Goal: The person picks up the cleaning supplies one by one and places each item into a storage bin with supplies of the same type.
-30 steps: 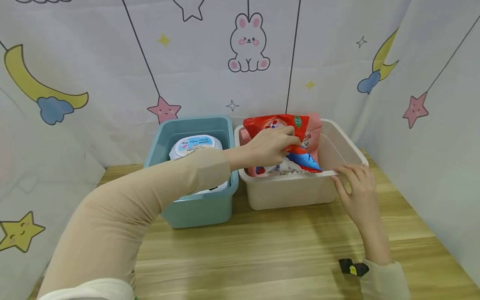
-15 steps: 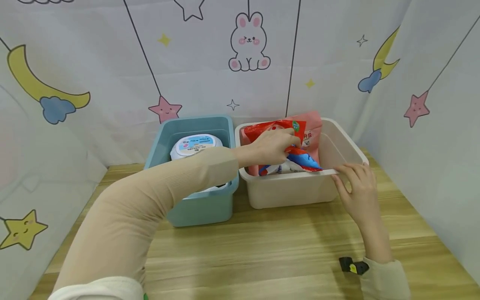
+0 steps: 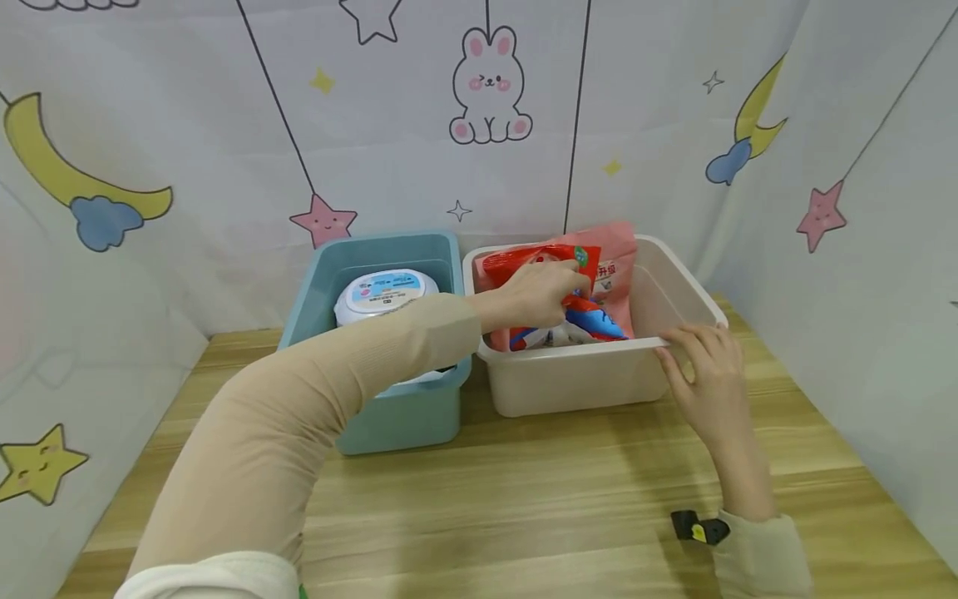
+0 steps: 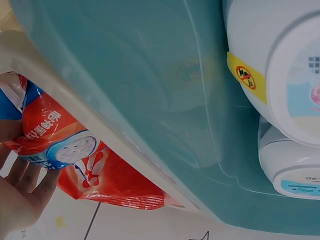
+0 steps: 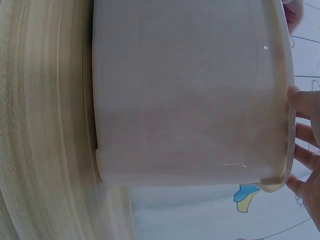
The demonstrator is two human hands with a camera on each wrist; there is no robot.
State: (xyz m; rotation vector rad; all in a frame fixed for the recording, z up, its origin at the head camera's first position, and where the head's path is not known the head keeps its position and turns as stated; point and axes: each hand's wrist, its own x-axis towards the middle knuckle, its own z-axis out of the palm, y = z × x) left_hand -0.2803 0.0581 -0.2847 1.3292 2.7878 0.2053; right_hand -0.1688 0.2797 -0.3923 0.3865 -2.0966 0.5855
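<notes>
My left hand [image 3: 535, 295] grips a glossy red-and-blue plastic packet [image 3: 587, 320] inside the cream bin [image 3: 576, 378]. In the left wrist view the fingers curl round the printed packet [image 4: 55, 130], whose red crimped end reaches towards the bin's rim. Behind it, a pink packet [image 3: 617, 283] stands against the bin's back left part. My right hand [image 3: 707, 374] holds the bin's front right corner, thumb on the outside and fingers over the rim. The right wrist view shows the bin's plain outer wall [image 5: 190, 100] and this same grip. The packet's lower part is hidden by the front wall.
A teal bin [image 3: 412, 428] stands directly left of the cream one. It holds white rounded tubs [image 3: 385, 291] with blue labels, partly hidden by my left sleeve. Both bins rest on a wood-grain table [image 3: 486, 516], with a printed curtain [image 3: 389, 141] behind and at the sides.
The red-and-blue packet has sunk lower into the cream bin with my left hand on it. My right hand has kept its place on the rim.
</notes>
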